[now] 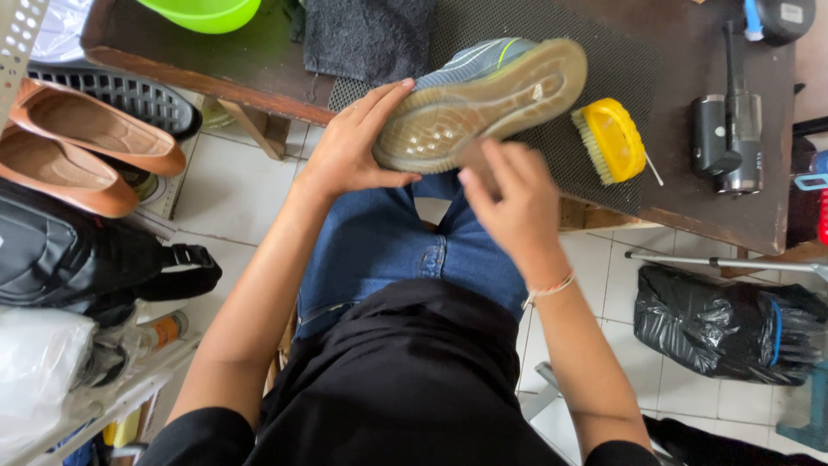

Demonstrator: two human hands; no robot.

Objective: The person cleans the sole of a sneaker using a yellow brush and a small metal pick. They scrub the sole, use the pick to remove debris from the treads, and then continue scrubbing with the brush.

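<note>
Shoe, grey with a worn translucent sole turned up, I see near the yellow brush; my left hand grips its heel, my right hand, fingers loosely curled, touches the sole.

My clothing, upper: one black top of loose, softly folded cloth, its short sleeves ending high on the arm, so both my forearms are bare down to the hands. My clothing, lower: one pair of blue denim jeans, with a stitched seam showing along the inner leg. Accessories: one thin, light-coloured cord bracelet at my right wrist, its short loose end sticking out; the left wrist carries nothing.
</note>
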